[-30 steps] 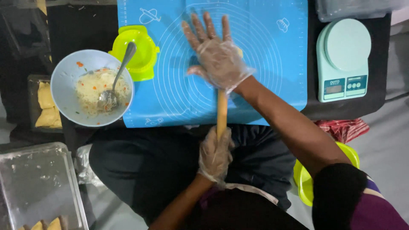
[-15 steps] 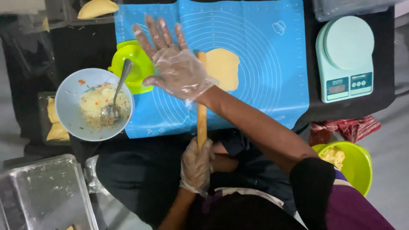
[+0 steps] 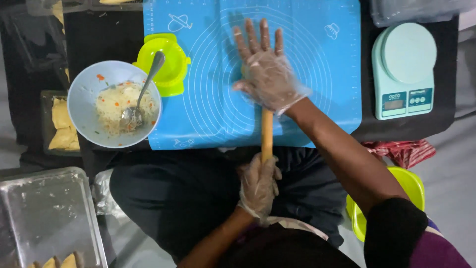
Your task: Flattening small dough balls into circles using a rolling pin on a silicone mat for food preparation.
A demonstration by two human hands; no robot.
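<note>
A wooden rolling pin (image 3: pixel 267 133) lies lengthwise across the near edge of a blue silicone mat (image 3: pixel 213 99). My left hand (image 3: pixel 258 186), in a clear plastic glove, grips the pin's near end over my lap. My right hand (image 3: pixel 265 69), also gloved, lies flat with fingers spread on the pin's far end over the middle of the mat. Whatever lies under that palm is hidden.
A pale blue bowl (image 3: pixel 82 106) of shredded filling with a metal spoon (image 3: pixel 144 89) stands left of the mat, beside a lime green press mould (image 3: pixel 166 62). A mint kitchen scale (image 3: pixel 404 69) sits right. A metal tray (image 3: pixel 44 218) is bottom left, a green bowl (image 3: pixel 411 183) bottom right.
My right hand slid back from the left side to the mat's middle, rolling the pin. The flat pale dough piece seen half a second ago is now hidden under my hand.
</note>
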